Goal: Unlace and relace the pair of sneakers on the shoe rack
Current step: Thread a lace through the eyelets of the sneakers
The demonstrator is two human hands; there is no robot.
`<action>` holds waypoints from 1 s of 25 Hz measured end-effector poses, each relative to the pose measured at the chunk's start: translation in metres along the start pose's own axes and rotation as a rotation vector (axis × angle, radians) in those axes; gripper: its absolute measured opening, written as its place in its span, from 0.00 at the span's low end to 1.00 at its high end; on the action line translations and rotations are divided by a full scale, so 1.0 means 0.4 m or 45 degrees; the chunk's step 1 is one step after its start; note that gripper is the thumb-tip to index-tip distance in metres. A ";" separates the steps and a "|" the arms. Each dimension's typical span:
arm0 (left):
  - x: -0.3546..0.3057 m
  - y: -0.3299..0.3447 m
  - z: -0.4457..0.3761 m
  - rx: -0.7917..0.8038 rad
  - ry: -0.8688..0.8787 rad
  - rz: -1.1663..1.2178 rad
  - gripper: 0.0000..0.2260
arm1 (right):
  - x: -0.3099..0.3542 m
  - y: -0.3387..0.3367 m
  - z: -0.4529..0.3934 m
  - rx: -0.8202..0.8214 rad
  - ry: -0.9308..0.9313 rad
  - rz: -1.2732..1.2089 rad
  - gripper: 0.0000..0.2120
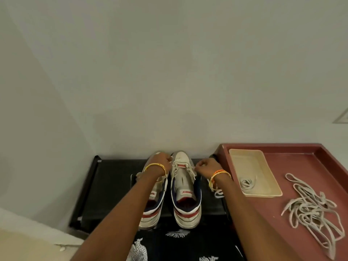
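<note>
Two white sneakers with red and navy trim stand side by side on the black shoe rack (105, 185), toes to the wall. The left sneaker (150, 208) is partly under my left forearm. The right sneaker (185, 189) has open eyelets and a bare tongue. My left hand (160, 162) pinches one end of a pale lace (192, 168) near the toe end of the right sneaker. My right hand (206, 167) pinches the other end on the shoe's right side. The lace runs across the lowest eyelets between both hands.
A maroon tray table (320, 166) stands to the right of the rack. On it sit a cream tray (250, 162) holding a coiled lace (246, 182) and a loose heap of pale laces (310, 210). The wall is right behind the shoes. Dark patterned cloth lies below.
</note>
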State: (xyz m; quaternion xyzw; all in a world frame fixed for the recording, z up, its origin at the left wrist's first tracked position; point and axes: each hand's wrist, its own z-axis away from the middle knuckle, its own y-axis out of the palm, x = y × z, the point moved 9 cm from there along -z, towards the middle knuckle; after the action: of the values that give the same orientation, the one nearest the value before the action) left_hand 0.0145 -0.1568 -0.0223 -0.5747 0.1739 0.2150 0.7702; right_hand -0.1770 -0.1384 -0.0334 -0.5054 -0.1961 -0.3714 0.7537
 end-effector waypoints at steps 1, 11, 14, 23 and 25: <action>0.002 0.028 -0.028 0.018 0.030 -0.095 0.12 | -0.012 0.036 -0.024 0.069 0.037 0.043 0.07; 0.053 0.105 -0.125 -0.081 0.015 -0.436 0.11 | -0.031 0.145 -0.120 0.119 0.215 0.450 0.21; 0.060 0.072 -0.100 -0.243 -0.072 -0.333 0.12 | -0.026 0.140 -0.116 0.075 0.214 0.475 0.20; 0.196 -0.029 -0.062 -0.422 -0.353 0.155 0.11 | -0.049 0.120 -0.109 -0.024 0.236 0.376 0.18; 0.186 -0.048 -0.075 -0.220 -0.320 0.261 0.14 | -0.061 0.099 -0.102 -0.051 0.262 0.193 0.17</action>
State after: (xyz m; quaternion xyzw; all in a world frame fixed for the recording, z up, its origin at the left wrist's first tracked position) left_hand 0.0870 -0.1805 -0.0532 -0.5865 0.1149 0.3766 0.7078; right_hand -0.1659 -0.1583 -0.0912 -0.4930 -0.0713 -0.3671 0.7856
